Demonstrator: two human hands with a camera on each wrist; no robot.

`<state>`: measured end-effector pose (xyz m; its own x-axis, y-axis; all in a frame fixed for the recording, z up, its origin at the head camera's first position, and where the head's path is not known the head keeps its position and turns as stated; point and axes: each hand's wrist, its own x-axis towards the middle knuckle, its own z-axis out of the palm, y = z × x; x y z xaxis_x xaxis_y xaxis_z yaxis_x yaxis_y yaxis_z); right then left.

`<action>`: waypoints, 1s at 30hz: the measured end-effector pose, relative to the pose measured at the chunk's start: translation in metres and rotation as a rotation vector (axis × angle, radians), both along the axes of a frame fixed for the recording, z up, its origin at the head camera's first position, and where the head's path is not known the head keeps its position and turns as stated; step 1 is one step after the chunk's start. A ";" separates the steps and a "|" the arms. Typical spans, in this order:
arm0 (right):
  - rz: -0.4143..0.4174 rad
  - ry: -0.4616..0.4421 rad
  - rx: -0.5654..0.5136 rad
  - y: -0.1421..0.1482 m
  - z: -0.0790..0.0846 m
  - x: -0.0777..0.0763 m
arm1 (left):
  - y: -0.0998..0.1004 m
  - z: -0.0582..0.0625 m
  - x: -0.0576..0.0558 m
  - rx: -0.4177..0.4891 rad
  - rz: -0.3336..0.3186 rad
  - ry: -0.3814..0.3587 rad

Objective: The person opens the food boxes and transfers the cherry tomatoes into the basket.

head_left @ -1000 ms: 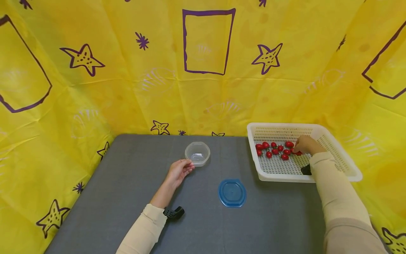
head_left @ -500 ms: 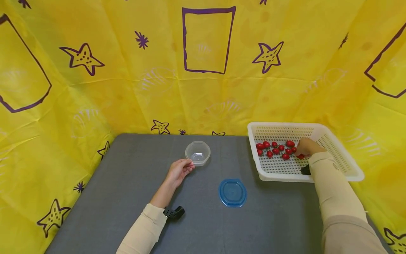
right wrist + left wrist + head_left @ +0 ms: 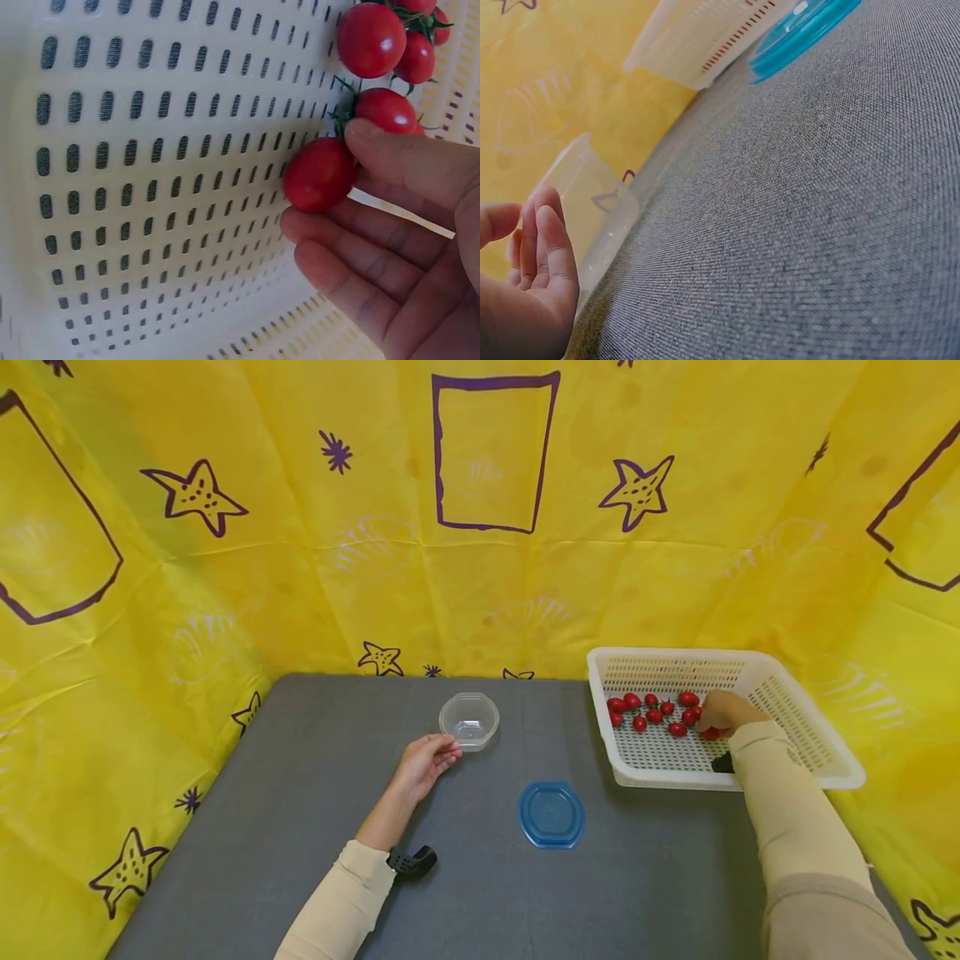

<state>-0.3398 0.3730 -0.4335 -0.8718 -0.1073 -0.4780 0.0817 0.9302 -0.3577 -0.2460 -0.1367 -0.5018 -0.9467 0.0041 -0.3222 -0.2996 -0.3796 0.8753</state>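
Observation:
At the near left rim of a clear plastic container [image 3: 468,727], my left hand [image 3: 423,768] pinches the edge between thumb and fingertips; the exact contact is partly hidden in the left wrist view. Inside a white perforated basket [image 3: 675,778] is my right hand [image 3: 727,712]. Seen from the right wrist, its thumb and fingers [image 3: 375,259] hold a red cherry tomato [image 3: 319,176] low over the basket floor. Several more cherry tomatoes [image 3: 654,716], some with green stems, lie loose beside that hand toward the basket's left side.
A blue lid [image 3: 551,814] lies flat on the grey cloth-covered table [image 3: 465,877] between the container and the basket, nearer to me. Yellow patterned fabric [image 3: 487,577] hangs behind and at both sides. The basket's raised wall stands around the right hand.
My right hand has shifted slightly toward me inside the basket, and the tomatoes by its fingers have moved a little. The left hand and the container stay in place.

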 end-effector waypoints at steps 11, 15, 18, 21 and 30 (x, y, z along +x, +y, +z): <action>0.057 -0.008 0.033 -0.002 0.009 -0.003 | 0.000 0.003 -0.001 -0.043 -0.021 -0.028; 0.108 0.054 0.051 -0.009 0.017 0.000 | -0.001 0.004 -0.002 -0.042 -0.018 -0.029; 0.143 0.090 0.056 -0.014 0.026 0.001 | -0.003 0.006 -0.003 -0.047 -0.025 -0.035; 0.180 0.116 0.052 -0.018 0.037 0.003 | -0.003 0.008 -0.003 -0.068 -0.035 -0.050; 0.217 0.165 -0.085 -0.028 0.063 0.017 | -0.011 0.015 0.000 -0.189 -0.047 -0.071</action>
